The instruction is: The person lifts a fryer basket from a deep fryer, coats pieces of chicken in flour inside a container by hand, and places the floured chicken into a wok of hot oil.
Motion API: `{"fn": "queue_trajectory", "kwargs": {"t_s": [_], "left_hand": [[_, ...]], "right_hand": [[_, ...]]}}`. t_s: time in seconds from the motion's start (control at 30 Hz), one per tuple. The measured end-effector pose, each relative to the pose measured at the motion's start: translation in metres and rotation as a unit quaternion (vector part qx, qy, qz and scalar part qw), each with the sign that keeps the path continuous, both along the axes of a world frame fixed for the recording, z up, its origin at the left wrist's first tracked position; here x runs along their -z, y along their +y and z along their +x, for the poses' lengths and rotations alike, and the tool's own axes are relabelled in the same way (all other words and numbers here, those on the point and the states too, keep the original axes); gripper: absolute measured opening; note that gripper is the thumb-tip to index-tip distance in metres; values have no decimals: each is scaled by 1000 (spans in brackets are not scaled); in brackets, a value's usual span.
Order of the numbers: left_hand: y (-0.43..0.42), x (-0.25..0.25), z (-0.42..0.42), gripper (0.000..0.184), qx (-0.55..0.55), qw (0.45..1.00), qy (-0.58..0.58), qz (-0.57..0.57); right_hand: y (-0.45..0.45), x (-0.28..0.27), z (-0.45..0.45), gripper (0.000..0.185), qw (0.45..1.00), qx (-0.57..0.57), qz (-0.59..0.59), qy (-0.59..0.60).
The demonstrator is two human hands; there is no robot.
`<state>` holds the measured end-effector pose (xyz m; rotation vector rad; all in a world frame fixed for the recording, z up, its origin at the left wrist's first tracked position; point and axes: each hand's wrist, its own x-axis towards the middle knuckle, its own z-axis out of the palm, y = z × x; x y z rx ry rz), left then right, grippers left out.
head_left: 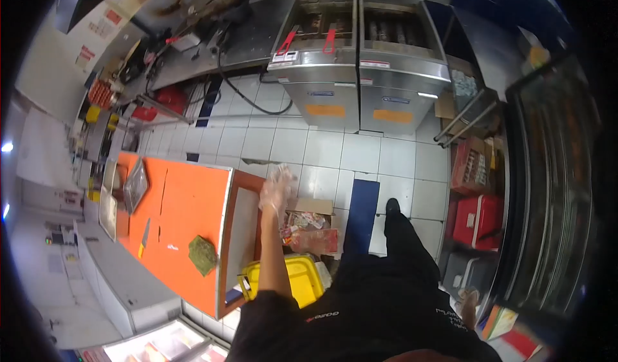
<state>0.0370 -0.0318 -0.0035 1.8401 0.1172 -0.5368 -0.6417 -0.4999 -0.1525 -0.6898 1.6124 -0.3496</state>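
Observation:
My left hand (277, 189), in a clear plastic glove, reaches forward beside the right edge of the orange-topped table (177, 207). Its fingers look spread, with nothing seen in them. Below it are an open cardboard box (313, 206) of packets and a yellow bin (280, 278). My right hand (468, 305), also gloved, hangs low at the right near a grey cooler (462, 272); its fingers are too small and blurred to read. On the orange top lie a green sponge-like pad (203, 255), a knife with a yellow handle (144, 238) and a metal tray (136, 185).
Two steel fryers (325, 91) with red-handled baskets stand ahead. A counter with a hose (238, 91) is at the back left. A red cooler (477, 221) and a glass-fronted cabinet (553, 188) line the right side. White tiles (322, 149) cover the floor.

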Motion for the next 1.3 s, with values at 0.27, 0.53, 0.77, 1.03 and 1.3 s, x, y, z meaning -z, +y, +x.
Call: {"fn": "queue_trajectory", "kwargs": {"t_s": [0.27, 0.53, 0.77, 1.03, 1.3], "left_hand": [[-128, -44, 248, 60, -13, 999, -25, 47], [-176, -8, 508, 62, 77, 995, 62, 11], [-266, 37, 591, 31, 128, 929, 272, -215], [-303, 35, 594, 16, 143, 956, 190, -171], [-279, 11, 593, 19, 143, 952, 188, -193]], "right_hand": [[-151, 17, 292, 36, 937, -265, 64, -220], [-91, -47, 523, 44, 950, -161, -100, -247], [-1, -105, 596, 37, 966, -128, -45, -221], [60, -154, 662, 35, 993, 90, -41, -67], [48, -122, 649, 34, 974, 190, -117, -48]]}}
